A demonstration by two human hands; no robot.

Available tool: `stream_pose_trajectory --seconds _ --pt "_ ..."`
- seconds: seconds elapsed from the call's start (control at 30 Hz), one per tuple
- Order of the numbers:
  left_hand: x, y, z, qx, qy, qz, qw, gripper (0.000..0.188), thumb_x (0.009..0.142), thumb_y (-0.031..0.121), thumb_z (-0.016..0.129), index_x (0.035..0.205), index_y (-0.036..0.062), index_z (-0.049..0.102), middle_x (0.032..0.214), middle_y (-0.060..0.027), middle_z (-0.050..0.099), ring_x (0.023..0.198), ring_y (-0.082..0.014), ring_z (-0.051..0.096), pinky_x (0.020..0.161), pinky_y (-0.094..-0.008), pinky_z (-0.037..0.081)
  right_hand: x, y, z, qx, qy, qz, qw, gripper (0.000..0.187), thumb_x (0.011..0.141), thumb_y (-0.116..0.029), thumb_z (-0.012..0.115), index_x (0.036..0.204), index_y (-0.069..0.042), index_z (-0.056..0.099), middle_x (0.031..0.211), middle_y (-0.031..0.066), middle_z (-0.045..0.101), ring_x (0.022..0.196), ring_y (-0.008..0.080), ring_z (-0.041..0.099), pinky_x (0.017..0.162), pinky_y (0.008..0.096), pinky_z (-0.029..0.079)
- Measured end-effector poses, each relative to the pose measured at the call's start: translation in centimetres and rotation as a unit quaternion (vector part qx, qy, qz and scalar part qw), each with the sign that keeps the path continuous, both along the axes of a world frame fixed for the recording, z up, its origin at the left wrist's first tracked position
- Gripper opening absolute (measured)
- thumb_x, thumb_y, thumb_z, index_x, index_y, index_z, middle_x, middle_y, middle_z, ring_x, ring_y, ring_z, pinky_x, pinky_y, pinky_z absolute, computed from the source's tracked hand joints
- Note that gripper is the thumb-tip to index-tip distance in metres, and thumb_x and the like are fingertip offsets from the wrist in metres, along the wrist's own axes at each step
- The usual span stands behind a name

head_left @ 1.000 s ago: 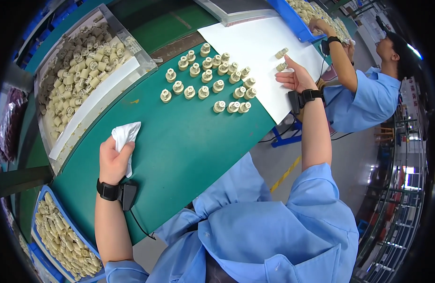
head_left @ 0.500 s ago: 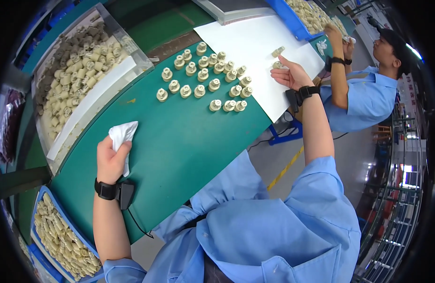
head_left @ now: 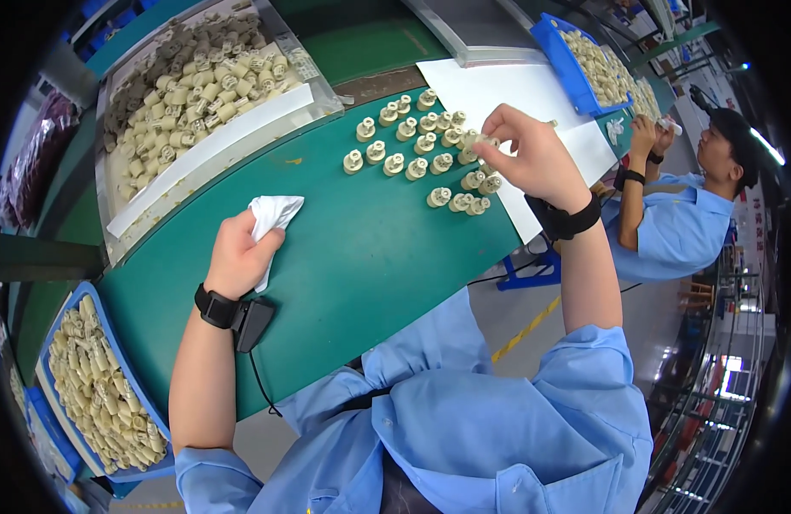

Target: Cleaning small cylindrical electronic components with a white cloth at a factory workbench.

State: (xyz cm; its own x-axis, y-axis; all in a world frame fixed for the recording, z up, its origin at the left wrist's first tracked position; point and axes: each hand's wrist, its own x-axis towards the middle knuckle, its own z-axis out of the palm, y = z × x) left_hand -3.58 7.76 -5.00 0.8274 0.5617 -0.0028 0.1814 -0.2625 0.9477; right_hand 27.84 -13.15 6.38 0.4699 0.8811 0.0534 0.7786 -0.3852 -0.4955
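Note:
My left hand (head_left: 239,255) is closed on a crumpled white cloth (head_left: 278,211) above the green table. Reaching to the far right, my right hand (head_left: 537,161) has thumb and forefinger bent around a cream fitting (head_left: 492,143) at the right edge of a group; its fingertips partly cover this piece. Several more cream fittings with metal centres stand upright in loose rows, among them one fitting (head_left: 353,161) at the left end and another fitting (head_left: 438,197) at the front. Part of the group is hidden behind my right hand.
A tray of loose cream parts (head_left: 119,224) lies at the back left. Blue bins of parts stand at the lower left (head_left: 114,334) and far right (head_left: 557,53). White paper (head_left: 447,77) covers the table's far right. A co-worker (head_left: 670,223) in blue works beyond it.
My right hand has moved left from the white paper to the standing fittings, and its fingers have curled in. My left hand still grips the cloth. The view has shifted.

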Motion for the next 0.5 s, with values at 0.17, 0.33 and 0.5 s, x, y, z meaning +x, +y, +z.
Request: stream_pose_trajectory --seconds 0.17,0.33,0.5 --pt "-0.1 0.4 -0.1 0.008 0.033 -0.019 0.999 0.026 0.081 0.007 0.06 0.106 -0.0001 0.064 0.087 -0.0072 0.069 0.077 -0.0132 0.061 0.072 -0.0276 0.048 0.5 0.8 -1.6 0.009 -0.14 0.097 0.985 0.018 0.075 -0.01 0.074 0.089 -0.005 0.065 0.084 0.0074 0.065 0.083 0.0213 0.06 0.074 0.0325 0.049" --pt "-0.1 0.1 0.3 0.009 0.034 -0.022 0.999 0.027 0.081 0.007 0.059 0.107 0.0001 0.064 0.088 -0.0084 0.068 0.078 -0.0144 0.062 0.073 -0.0277 0.048 1.1 1.7 -3.0 -0.03 -0.189 0.141 0.971 0.019 0.069 -0.009 0.076 0.085 -0.007 0.066 0.083 0.0045 0.063 0.087 0.0245 0.055 0.076 0.0336 0.046" --pt "0.2 0.0 0.4 0.008 0.019 -0.024 0.999 0.027 0.081 0.006 0.059 0.107 0.0 0.065 0.087 -0.0082 0.069 0.076 -0.0144 0.062 0.072 -0.0282 0.048 0.6 1.6 -3.7 -0.055 -0.252 0.135 0.957 0.024 0.066 -0.008 0.076 0.089 -0.01 0.067 0.081 0.0032 0.061 0.086 0.0238 0.053 0.071 0.0317 0.043"
